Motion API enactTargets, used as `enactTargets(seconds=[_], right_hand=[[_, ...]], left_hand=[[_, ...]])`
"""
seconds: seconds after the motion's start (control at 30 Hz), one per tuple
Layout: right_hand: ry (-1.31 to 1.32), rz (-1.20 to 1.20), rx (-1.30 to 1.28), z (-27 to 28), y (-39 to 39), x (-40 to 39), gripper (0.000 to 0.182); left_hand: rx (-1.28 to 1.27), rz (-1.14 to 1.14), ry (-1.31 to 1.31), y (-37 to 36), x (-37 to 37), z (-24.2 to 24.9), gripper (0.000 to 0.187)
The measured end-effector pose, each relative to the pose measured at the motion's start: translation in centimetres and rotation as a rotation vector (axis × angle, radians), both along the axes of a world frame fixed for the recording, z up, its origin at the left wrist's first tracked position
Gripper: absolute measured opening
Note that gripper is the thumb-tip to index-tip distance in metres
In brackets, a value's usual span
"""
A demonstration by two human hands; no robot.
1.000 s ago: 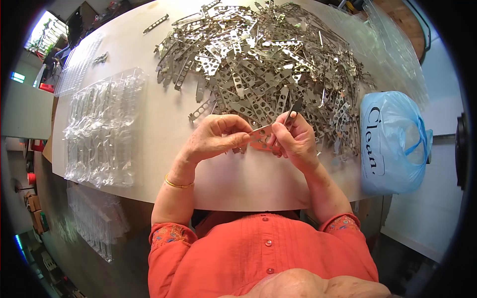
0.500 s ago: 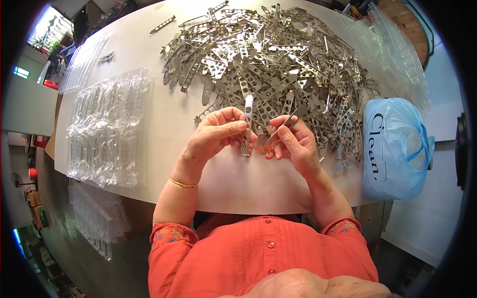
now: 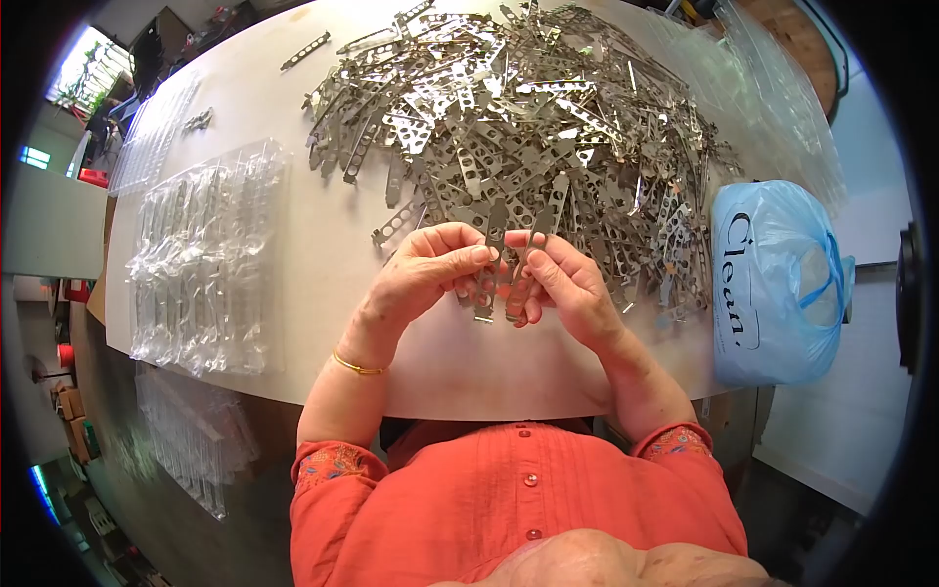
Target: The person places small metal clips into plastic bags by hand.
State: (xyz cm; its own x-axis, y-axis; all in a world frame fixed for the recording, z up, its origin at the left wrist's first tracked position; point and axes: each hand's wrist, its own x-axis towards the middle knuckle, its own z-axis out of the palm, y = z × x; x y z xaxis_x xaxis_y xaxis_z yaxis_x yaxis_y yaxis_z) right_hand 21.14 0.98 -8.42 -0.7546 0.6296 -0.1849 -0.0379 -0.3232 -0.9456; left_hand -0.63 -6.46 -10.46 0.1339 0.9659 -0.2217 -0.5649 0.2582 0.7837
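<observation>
My left hand pinches a flat perforated metal strip between thumb and fingers, its length running away from me. In my right hand is a second perforated metal strip, held at a slight slant. The two strips are side by side, close together, above the near part of the table. Just beyond my fingers lies a large heap of similar metal strips, tangled and overlapping. Fingers hide parts of both held strips.
Left on the white table lies a clear plastic tray with strips in it, and another clear tray behind. A blue plastic bag stands at the right edge, near clear plastic sheets. One loose strip lies far left.
The strip in my right hand has swung from a steep slant to nearly parallel with the left one. The left strip now shows a darker face. The view has shifted slightly.
</observation>
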Motion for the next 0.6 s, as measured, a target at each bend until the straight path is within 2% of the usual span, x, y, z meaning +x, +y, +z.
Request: enactTargets(seconds=[0.6], right_hand=[[-0.008,0.040,0.018,0.08,-0.71,-0.07,0.032]], left_hand=[[-0.046,-0.026,0.119,-0.28,0.66,0.28,0.019]])
